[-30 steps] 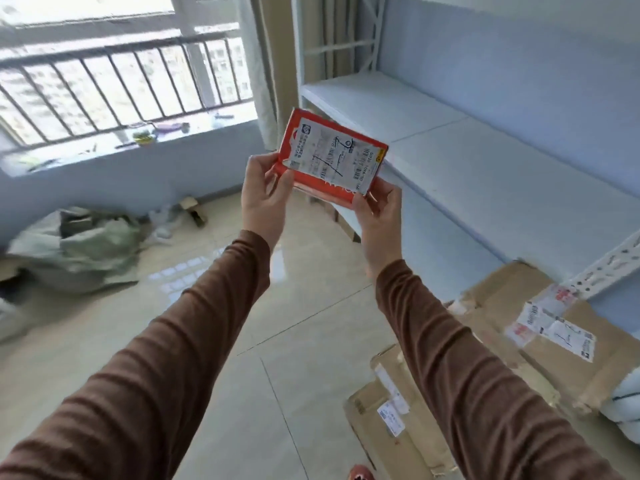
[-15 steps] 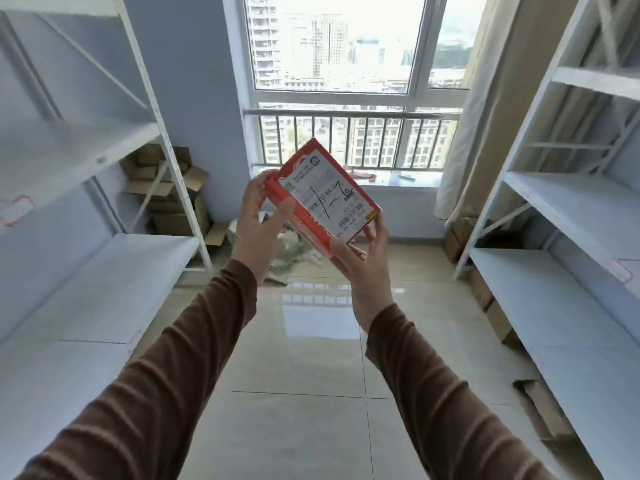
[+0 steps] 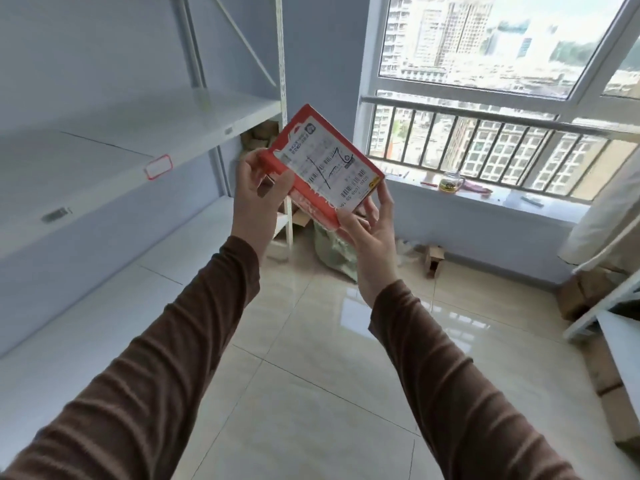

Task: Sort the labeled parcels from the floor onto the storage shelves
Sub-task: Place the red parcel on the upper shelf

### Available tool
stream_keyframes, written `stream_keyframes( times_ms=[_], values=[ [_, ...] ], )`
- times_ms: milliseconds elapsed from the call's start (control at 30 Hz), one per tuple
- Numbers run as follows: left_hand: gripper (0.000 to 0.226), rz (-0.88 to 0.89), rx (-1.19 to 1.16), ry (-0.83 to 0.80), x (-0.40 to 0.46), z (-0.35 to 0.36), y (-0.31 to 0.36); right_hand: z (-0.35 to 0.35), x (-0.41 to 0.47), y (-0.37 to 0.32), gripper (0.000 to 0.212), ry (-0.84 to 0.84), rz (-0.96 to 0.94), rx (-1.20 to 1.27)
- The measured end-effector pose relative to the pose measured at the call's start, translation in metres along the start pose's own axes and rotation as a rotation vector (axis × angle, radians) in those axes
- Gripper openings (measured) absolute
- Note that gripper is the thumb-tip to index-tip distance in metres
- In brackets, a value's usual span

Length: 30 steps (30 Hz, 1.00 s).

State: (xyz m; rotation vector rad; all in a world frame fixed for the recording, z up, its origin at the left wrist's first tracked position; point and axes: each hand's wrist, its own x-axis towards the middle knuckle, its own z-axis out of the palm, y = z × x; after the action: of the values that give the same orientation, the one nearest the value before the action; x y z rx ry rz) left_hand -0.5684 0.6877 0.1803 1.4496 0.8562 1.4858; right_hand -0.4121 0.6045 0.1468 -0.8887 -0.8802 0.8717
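Both hands are clamped on a flat red parcel (image 3: 322, 168) held up in mid-air, label facing the camera: the left hand (image 3: 258, 199) grips its left end, the right hand (image 3: 372, 233) its lower right corner. White storage shelves (image 3: 138, 133) stand left; glossy beige floor tiles (image 3: 311, 393) lie below; a barred window (image 3: 485, 98) is ahead.

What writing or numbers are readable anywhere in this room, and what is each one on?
"1-7-6", handwritten in black marker, my best reading: on the white shipping label of the red parcel, held by the left hand and right hand.
Printed text and barcodes on that label: too small and blurred to read.
Red-bordered tag on the shelf edge: no writing visible.
Small grey tag on that edge: unreadable.
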Motion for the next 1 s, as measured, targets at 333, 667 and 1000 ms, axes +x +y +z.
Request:
stream_keyframes(
  times_ms=[333, 667, 1000],
  values=[
    [0.052, -0.047, 0.120, 0.158, 0.044, -0.012, -0.019, 0.023, 0.097, 0.013, 0.061, -0.198, 0.014, 0.001],
    [0.071, -0.264, 0.147, 0.326, 0.041, -0.098, -0.028, 0.100, 0.146, 0.058, 0.034, -0.371, 0.120, -0.041],
    [0.085, -0.158, -0.069, 0.598, 0.016, -0.242, -0.003, 0.287, 0.095, 0.092, 0.077, -0.657, 0.322, 0.144]
  ],
)
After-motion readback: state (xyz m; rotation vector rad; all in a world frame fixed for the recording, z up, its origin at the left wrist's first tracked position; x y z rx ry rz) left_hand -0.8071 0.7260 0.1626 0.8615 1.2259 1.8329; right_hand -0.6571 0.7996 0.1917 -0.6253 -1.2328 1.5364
